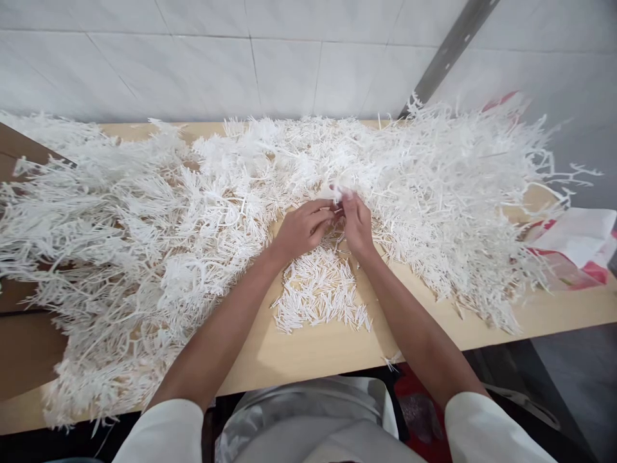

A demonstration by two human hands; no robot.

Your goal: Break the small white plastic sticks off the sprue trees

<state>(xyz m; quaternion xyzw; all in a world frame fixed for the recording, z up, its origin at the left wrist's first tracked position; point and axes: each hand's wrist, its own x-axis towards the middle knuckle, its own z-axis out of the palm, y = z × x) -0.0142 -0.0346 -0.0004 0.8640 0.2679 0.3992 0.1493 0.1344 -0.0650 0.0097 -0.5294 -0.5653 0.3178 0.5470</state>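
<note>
Both hands, left hand point(303, 226) and right hand point(355, 222), have fingers pinched on a white plastic sprig point(337, 193); small loose sticks pile point(321, 296) done (huge branched heap point(144, 218) remains).

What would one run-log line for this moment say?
left hand: pinching white plastic branched piece | right hand: pinching same piece | below: small pile of loose white plastic sticks | surface: pale wooden table

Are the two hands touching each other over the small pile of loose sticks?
Touching: the head view shows the left hand and right hand meeting at the fingertips, no gap, above the stick pile.
</note>
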